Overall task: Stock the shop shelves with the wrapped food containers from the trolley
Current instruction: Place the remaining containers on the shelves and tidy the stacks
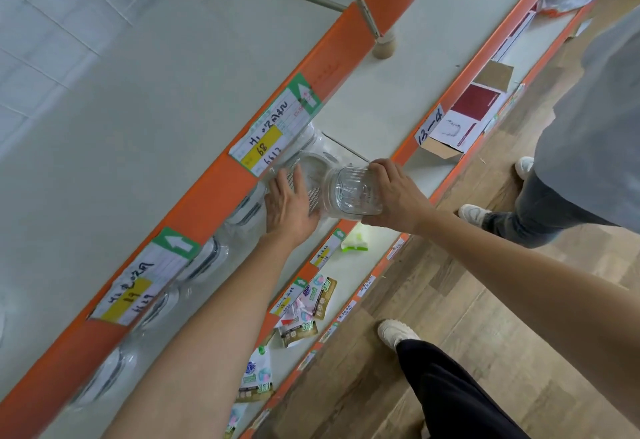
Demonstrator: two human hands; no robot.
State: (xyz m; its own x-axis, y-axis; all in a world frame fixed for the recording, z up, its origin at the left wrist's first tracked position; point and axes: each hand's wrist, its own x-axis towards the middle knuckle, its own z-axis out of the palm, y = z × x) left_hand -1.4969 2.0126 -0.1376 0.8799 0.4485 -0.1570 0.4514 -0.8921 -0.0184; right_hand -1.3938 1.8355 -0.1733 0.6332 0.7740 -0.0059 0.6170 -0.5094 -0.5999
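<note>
The wrapped food container [353, 192] is held at the open front of the middle shelf [377, 126], just below the price label [263, 140] marked 68 on the orange shelf edge [207, 203]. The right hand [394, 192] grips its far end, fingers curled round the clear body; the left hand [287, 203] lies flat against the near side with fingers straight, pressing rather than grasping. Risk one: the clear wrap looks slick, and with only one hand truly gripping, the container could slide out and drop onto the lower shelf [349, 265] below the label, or to the floor. Risk two: pushing it in may knock the stocked containers [204, 262] lying left of the label under the same edge; those nearest the hands appear to be touching it. Risk three: a second person [588, 119] stands close, right of the label, where an elbow could be bumped. The shelves are pale and smooth, with loose sachets [311, 303] on the lower one; the floor [450, 300] is wood-patterned plank. No trolley is in view.
</note>
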